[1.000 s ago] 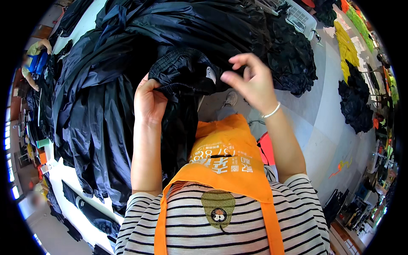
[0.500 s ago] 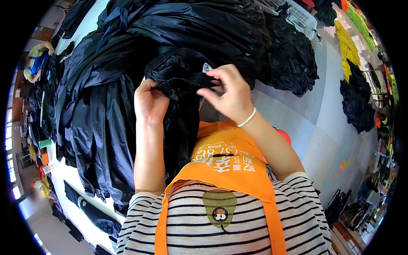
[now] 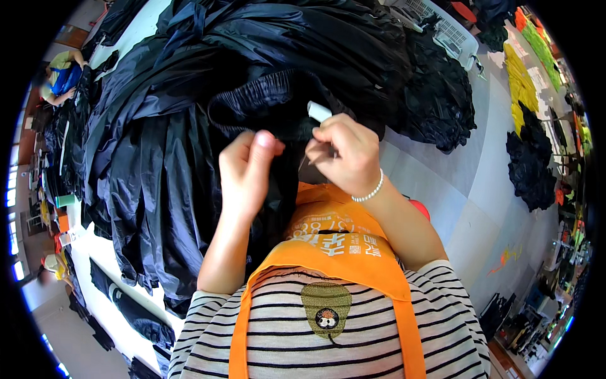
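Note:
A black garment with a gathered elastic waistband (image 3: 249,95) is stretched between my hands above a heap of black cloth. My left hand (image 3: 243,174) is closed on the near edge of the band, thumb on top. On the right side of the band, my right hand (image 3: 352,151) pinches the edge, its fingers slightly blurred. A small white label (image 3: 319,112) stands up from the band just beyond my right fingertips. The rest of the garment merges with the dark cloth below, so its outline is hidden.
Glossy black fabric (image 3: 151,183) is heaped ahead and to the left. A crumpled black bundle (image 3: 439,95) and a pale plastic basket (image 3: 435,28) are at the far right. Yellow cloth (image 3: 519,79) lies on the floor. Another person (image 3: 63,76) is at the far left.
My left hand has turned so the thumb lies on top, and moved slightly right. The band has opened wider, and the white label now stands up beside my right hand, whose fingers have closed.

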`<state>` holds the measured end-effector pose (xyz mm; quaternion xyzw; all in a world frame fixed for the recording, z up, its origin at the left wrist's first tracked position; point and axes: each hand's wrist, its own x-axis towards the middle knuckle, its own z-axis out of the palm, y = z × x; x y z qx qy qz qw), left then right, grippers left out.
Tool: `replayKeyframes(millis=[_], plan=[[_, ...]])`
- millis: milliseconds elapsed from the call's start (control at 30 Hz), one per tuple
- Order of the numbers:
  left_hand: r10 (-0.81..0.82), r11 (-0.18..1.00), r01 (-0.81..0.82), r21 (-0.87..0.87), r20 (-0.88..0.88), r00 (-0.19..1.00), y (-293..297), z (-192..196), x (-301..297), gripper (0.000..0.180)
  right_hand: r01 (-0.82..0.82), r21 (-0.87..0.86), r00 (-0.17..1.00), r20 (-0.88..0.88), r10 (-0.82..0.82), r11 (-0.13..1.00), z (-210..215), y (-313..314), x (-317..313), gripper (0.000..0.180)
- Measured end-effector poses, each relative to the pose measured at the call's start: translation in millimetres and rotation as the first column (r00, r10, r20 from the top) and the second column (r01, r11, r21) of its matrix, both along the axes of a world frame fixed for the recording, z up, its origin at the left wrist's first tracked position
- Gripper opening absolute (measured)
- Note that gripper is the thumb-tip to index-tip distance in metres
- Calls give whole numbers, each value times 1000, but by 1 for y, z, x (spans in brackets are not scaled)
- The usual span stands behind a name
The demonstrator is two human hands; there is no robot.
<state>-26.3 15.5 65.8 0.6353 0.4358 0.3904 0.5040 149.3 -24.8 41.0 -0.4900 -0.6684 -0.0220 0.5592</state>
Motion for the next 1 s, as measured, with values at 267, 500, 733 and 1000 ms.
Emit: replayKeyframes(millis=[267,500,733,1000], plan=[[86,920,89,-383,416,905,29,20,17,33,-310,-220,911,-347,222,925,43,-19,-38,16],[17,910,184,-372,476,879,34,-2,23,36,-410,-497,752,-659,-25,765,28,-2,-3,17],[1,937,189,-295,541,841,7,-20,32,31,-281,-406,706,-702,-100,869,13,13,-1,15],[-196,978,208,-7,305,932,1,-14,22,18,-234,-268,966,-174,192,935,54,6,14,41]])
